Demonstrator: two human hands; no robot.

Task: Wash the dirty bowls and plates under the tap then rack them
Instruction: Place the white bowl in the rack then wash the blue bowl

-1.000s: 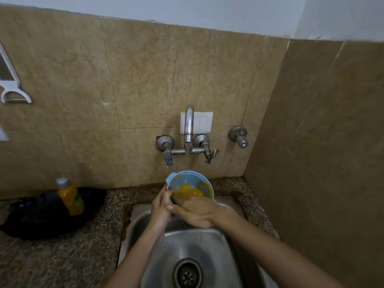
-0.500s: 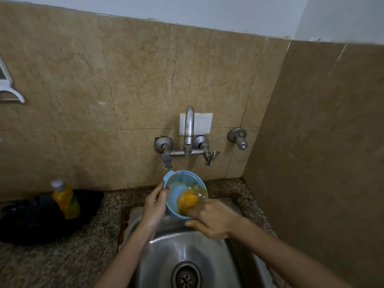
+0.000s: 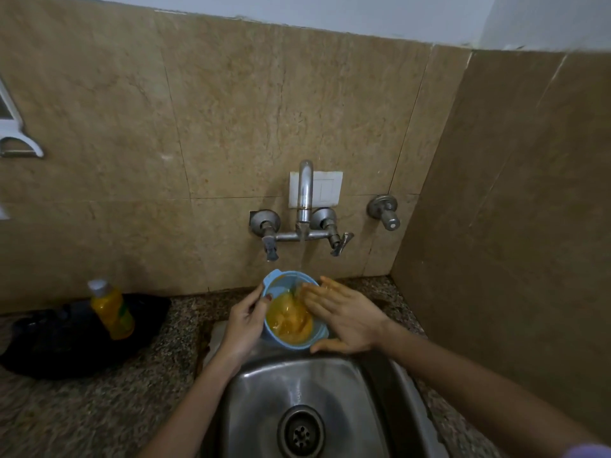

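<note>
One blue bowl (image 3: pixel 284 287) sits over the sink's (image 3: pixel 261 391) far edge, just below the tap (image 3: pixel 305 193). The left hand (image 3: pixel 246 320) grips its left rim, fingers curled round it. The right hand (image 3: pixel 344 317) lies spread and straight-fingered against the right rim, holding nothing. Yellow-orange residue fills the bowl's near half. A yellow bottle (image 3: pixel 112 310) stands on the worktop (image 3: pixel 82 411), far left.

A yellow plastic bottle with a white cap (image 3: pixel 112 309) stands at eight o'clock on black crumpled fabric (image 3: pixel 59 345) lying on the speckled granite counter (image 3: pixel 82 421). A white plastic wall bracket (image 3: pixel 18 140) hangs at ten o'clock.
</note>
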